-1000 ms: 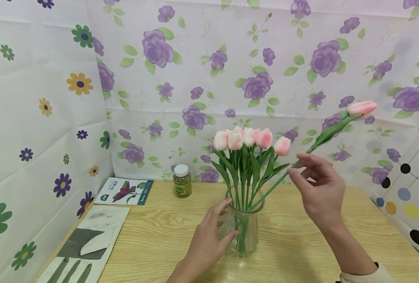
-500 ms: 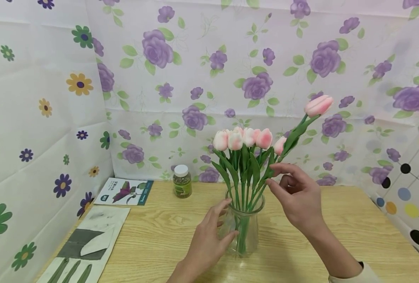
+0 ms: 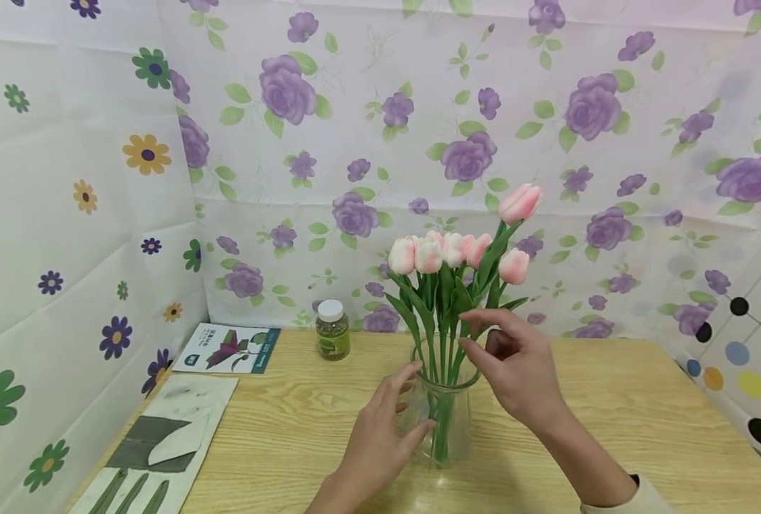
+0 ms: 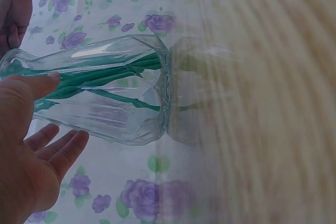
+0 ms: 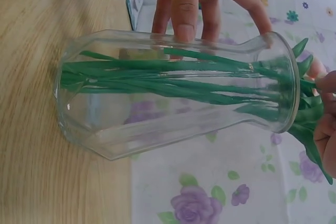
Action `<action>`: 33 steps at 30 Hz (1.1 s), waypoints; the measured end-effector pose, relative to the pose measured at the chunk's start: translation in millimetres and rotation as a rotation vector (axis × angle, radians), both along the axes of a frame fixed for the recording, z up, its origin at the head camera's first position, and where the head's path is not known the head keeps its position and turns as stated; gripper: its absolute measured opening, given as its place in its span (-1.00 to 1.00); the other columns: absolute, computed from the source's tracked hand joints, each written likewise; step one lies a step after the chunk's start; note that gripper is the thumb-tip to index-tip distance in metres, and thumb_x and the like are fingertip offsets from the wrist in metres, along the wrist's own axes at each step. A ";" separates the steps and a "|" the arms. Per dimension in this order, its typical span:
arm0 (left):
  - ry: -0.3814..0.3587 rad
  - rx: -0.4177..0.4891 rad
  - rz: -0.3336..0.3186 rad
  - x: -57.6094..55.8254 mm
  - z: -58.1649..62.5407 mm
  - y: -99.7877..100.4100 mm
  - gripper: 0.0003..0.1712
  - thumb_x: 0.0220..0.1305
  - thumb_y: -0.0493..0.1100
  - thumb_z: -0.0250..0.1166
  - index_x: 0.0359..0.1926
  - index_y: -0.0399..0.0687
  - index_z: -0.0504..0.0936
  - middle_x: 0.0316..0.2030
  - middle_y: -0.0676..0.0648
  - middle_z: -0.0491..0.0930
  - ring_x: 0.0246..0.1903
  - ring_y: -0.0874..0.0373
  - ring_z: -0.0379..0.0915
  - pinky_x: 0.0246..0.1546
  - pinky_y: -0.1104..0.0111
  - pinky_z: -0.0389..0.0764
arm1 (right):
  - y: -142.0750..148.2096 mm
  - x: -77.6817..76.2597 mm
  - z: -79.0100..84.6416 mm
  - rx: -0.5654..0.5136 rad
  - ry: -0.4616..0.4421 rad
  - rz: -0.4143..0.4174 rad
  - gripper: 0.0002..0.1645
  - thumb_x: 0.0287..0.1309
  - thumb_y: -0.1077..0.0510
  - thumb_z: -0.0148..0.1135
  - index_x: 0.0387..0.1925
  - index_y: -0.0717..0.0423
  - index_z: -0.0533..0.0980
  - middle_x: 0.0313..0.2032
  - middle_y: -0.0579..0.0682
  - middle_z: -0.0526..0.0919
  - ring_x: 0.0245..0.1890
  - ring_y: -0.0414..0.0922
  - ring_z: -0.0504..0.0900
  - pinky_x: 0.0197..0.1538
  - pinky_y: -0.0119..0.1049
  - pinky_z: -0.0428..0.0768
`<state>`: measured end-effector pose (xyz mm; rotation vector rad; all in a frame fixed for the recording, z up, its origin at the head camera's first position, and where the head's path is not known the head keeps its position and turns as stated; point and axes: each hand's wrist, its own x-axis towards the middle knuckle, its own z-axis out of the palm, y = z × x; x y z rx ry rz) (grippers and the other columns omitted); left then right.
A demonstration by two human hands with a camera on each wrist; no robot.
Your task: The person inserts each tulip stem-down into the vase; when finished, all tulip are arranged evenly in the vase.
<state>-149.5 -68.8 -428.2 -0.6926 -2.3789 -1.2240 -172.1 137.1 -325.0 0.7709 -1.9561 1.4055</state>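
Note:
A clear glass vase (image 3: 460, 421) stands on the wooden table, holding several pale pink tulips (image 3: 428, 255). Between thumb and fingertips, my right hand (image 3: 525, 375) pinches the stem of one more tulip (image 3: 520, 203) just above the rim. Its bloom sits higher than the others. In the right wrist view, one green stem (image 5: 176, 52) ends partway down inside the glass, while others reach near the bottom. My left hand (image 3: 377, 435) rests against the vase's left side, thumb at the front, fingers extended; in the left wrist view its thumb (image 4: 44, 84) overlaps the glass.
A small jar (image 3: 333, 332) with a white lid stands behind and left of the vase. Farther left lie a printed booklet (image 3: 226, 350) and a flat packet (image 3: 162, 442) with a grey-green print. Floral cloth (image 3: 355, 107) hangs at the table's back.
My right hand has moved left and down to the vase, bringing the tulip from a slant at the right to more upright over the bunch. My left hand has stayed at the vase.

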 end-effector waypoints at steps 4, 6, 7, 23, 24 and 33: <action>0.008 0.000 0.002 -0.3 -0.4 -0.2 0.03 0.25 -0.27 0.55 0.59 0.23 0.18 0.34 -0.07 0.50 0.22 -0.07 0.62 0.07 0.22 0.82 | -3.7 -1.4 -4.0 0.055 0.046 -0.040 -0.61 0.08 0.54 0.46 -0.06 0.21 0.71 -0.35 0.03 0.64 -0.68 -0.28 0.16 -0.68 -0.31 0.21; 0.007 0.001 0.003 -0.2 -0.6 -0.3 0.02 0.25 -0.27 0.55 0.59 0.22 0.19 0.34 -0.07 0.50 0.22 -0.06 0.62 0.07 0.23 0.82 | -5.5 -1.9 -5.7 0.078 0.058 -0.061 -0.59 0.03 0.56 0.48 -0.08 0.20 0.72 -0.36 -0.02 0.65 -0.65 -0.29 0.15 -0.65 -0.31 0.20; 0.006 0.001 0.003 -0.2 -0.7 -0.4 0.02 0.25 -0.27 0.55 0.58 0.22 0.19 0.33 -0.07 0.50 0.22 -0.06 0.62 0.07 0.23 0.82 | -6.2 -2.2 -6.5 0.089 0.058 -0.070 -0.59 0.03 0.56 0.49 -0.09 0.19 0.72 -0.37 -0.04 0.66 -0.65 -0.30 0.15 -0.64 -0.32 0.20; 0.005 0.010 -0.006 -0.1 -0.1 0.0 0.03 0.26 -0.28 0.54 0.59 0.25 0.18 0.33 -0.07 0.50 0.22 -0.06 0.62 0.08 0.20 0.81 | -11.8 0.1 -14.4 0.203 0.012 -0.121 -0.53 0.02 0.51 0.53 -0.11 -0.02 0.76 -0.36 -0.17 0.71 -0.58 -0.40 0.11 -0.58 -0.47 0.20; 0.005 0.009 -0.006 -0.1 -0.3 0.0 0.03 0.26 -0.28 0.54 0.59 0.26 0.18 0.33 -0.07 0.50 0.22 -0.06 0.62 0.08 0.20 0.81 | -11.9 0.4 -14.5 0.209 0.011 -0.122 -0.53 0.02 0.52 0.53 -0.11 -0.02 0.76 -0.36 -0.18 0.70 -0.58 -0.40 0.11 -0.57 -0.47 0.21; 0.020 0.008 0.004 -1.1 -1.8 0.2 0.05 0.23 -0.27 0.57 0.59 0.27 0.18 0.32 -0.07 0.52 0.21 -0.04 0.63 0.07 0.23 0.82 | -13.2 2.7 -15.4 0.299 0.000 -0.140 -0.58 0.04 0.49 0.53 -0.13 0.00 0.77 -0.34 -0.19 0.72 -0.46 -0.34 0.36 -0.49 -0.45 0.33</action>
